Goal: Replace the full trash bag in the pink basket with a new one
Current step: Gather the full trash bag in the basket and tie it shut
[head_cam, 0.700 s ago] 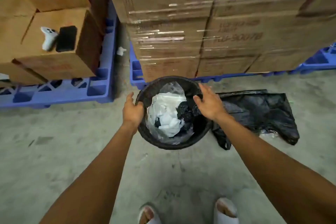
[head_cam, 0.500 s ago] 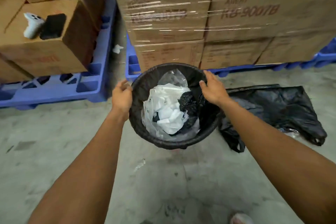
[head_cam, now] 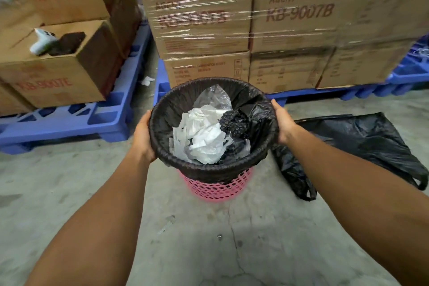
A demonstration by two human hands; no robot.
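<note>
The pink mesh basket (head_cam: 218,189) stands on the concrete floor, lined with a black trash bag (head_cam: 204,170) folded over its rim. Crumpled white paper (head_cam: 202,134), clear plastic and black scraps fill the bag. My left hand (head_cam: 142,138) grips the left side of the rim and my right hand (head_cam: 283,123) grips the right side. A second black bag (head_cam: 362,144) lies flat on the floor just right of the basket, behind my right forearm.
Shrink-wrapped cardboard boxes (head_cam: 255,21) on a blue pallet (head_cam: 362,93) stand close behind the basket. Another blue pallet (head_cam: 69,121) with boxes sits at left; a white controller (head_cam: 43,40) and a dark object lie on one box. Bare floor stretches toward me.
My hands slid from the top of the rim to its outer sides. The view has tilted up and closer, so the basket's pink side now shows.
</note>
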